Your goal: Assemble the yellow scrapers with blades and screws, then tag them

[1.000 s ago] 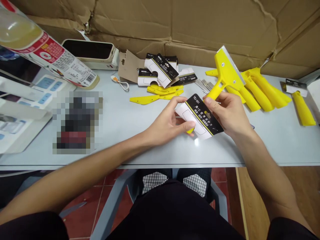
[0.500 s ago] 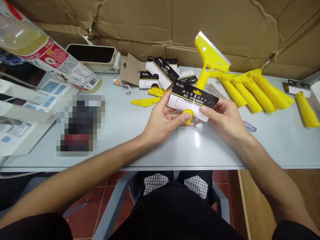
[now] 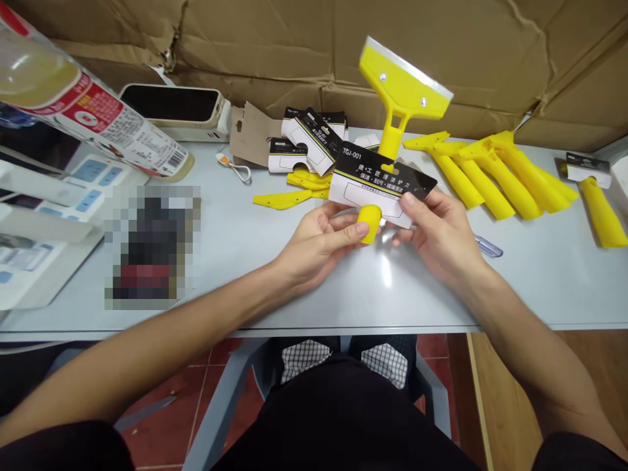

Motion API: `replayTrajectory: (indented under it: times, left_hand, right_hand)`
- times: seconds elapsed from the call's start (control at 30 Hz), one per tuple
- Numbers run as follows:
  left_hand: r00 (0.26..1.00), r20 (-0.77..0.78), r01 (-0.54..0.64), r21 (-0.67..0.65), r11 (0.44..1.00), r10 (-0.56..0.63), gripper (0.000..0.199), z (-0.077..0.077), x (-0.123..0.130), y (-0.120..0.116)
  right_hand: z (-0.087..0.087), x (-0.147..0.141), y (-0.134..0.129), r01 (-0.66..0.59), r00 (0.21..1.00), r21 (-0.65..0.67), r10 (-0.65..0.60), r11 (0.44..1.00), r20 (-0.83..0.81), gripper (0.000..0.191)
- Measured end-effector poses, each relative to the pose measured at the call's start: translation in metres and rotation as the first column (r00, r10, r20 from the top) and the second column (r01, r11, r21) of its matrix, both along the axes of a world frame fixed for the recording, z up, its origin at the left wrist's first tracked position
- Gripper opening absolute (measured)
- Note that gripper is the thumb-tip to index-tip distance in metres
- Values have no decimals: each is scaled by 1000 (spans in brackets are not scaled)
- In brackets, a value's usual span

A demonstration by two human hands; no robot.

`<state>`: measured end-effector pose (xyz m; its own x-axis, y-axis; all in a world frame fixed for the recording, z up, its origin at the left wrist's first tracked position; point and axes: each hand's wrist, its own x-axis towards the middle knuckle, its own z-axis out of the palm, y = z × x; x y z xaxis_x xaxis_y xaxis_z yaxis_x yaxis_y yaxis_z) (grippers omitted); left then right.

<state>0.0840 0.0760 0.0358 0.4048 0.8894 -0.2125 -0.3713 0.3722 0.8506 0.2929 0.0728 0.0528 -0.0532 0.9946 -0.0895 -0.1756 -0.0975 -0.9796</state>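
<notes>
A yellow scraper (image 3: 405, 85) with a metal blade edge and two screws stands head-up over the table, slightly tilted. Around its handle sits a black and white packaging card (image 3: 366, 186) printed "TGJ-001", which covers the middle of the handle. My left hand (image 3: 316, 248) is closed on the rounded lower end of the handle, thumb on its front. With thumb on the front and fingers behind, my right hand (image 3: 441, 232) pinches the card's right lower edge. Whether the right fingers also touch the handle behind the card is hidden.
Behind my hands lie several loose packaging cards (image 3: 314, 140) and yellow scraper parts (image 3: 282, 200). Several yellow handles (image 3: 510, 173) lie to the right, beside a carded scraper (image 3: 601, 212). A bottle (image 3: 118, 118), phone (image 3: 171, 103) and cable (image 3: 240, 171) are at left.
The scraper's head has risen and turned more face-on. The card sits slightly higher, showing more of the handle's lower end. Both hands keep their grips.
</notes>
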Motion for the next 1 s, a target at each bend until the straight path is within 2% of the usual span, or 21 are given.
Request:
replayTrajectory:
  times: [0.1,0.17,0.27,0.37,0.6,0.7,0.9,1.0]
  left_hand:
    - [999,5,36,33,999,-37,68,1,0,0]
    - [995,19,101,35,994,-102,69,1,0,0]
    - [976,48,212,24,977,-213,67,-1,0,0]
    - [967,46,249,28,968,-250,62,-2,-2,-2]
    - [917,-96,390,13,921,-387,46,3,-5,-3]
    - [895,-109,434,-18,901,-433,47,6,-4,-4]
    - [844,-191,501,-47,864,-500,47,8,-2,-6]
    - [811,-210,547,-53,835,-545,46,7,-2,-7]
  right_hand:
    - [2,5,1,24,999,-14,-24,1000,31,43]
    - [4,5,1,43,999,-14,-43,999,9,44]
    - [4,1,1,79,996,11,-79,997,-39,43]
    - [1,-2,1,121,991,16,-120,992,-67,43]
    - [5,5,7,218,973,23,-215,976,-85,42]
    - [8,11,10,271,962,41,-269,962,-50,44]
    - [5,20,15,249,964,117,-258,961,67,46]
    - [3,22,17,292,950,129,-303,948,72,50]
